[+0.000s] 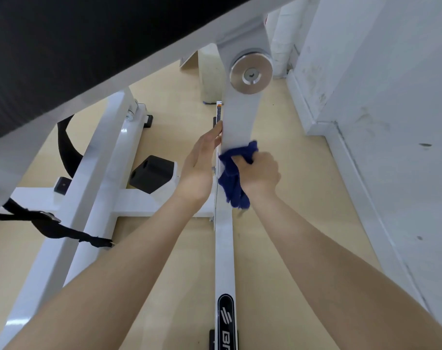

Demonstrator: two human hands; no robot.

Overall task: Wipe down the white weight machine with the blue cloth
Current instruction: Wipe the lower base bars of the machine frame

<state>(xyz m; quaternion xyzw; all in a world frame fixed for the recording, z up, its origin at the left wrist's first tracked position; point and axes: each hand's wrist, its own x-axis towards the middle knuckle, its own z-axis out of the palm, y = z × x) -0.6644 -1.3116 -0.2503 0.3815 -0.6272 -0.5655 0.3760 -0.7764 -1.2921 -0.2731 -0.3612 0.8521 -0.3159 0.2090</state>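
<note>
Both forearms were bare from lower frame up, no sleeves; left hand [202, 160] & right hand [261, 173] ungloved, no rings/watch.

left hand [202, 160] left of arm [237, 122] | cloth [233, 178] on arm, seemingly | wall [391, 97] right

Both bare arms extended forward, left hand [202, 160] open and flat with fingers straight, right hand [259, 173] curled in a closed fist grip.

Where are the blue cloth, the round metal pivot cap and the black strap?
blue cloth [233, 181]: head view, hanging middle fold.
round metal pivot cap [251, 75]: head view, flat face.
black strap [63, 232]: head view, middle stretch.
</note>
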